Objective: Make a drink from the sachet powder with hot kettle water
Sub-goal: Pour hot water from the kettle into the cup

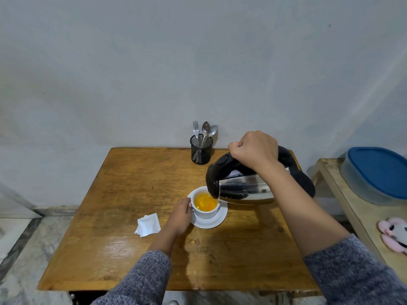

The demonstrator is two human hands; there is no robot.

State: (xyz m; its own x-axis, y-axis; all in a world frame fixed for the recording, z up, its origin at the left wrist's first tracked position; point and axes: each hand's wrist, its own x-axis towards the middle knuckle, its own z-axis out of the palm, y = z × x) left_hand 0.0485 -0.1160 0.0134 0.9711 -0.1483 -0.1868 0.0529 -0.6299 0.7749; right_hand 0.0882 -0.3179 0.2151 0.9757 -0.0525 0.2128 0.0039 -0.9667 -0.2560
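- The empty sachet point(148, 224) lies on the table point(114, 249), left of the cup point(204, 203).
- The left hand point(179, 214) pinches the cup's handle.
- The cup holds orange drink, part full.
- The right hand point(255, 149) wraps tight round the kettle point(246, 188), tipped over the cup.
- Stirring is probably left; spoons point(208, 129) stand behind the cup.

Single head-worn view, forward and down over table point(123, 249).
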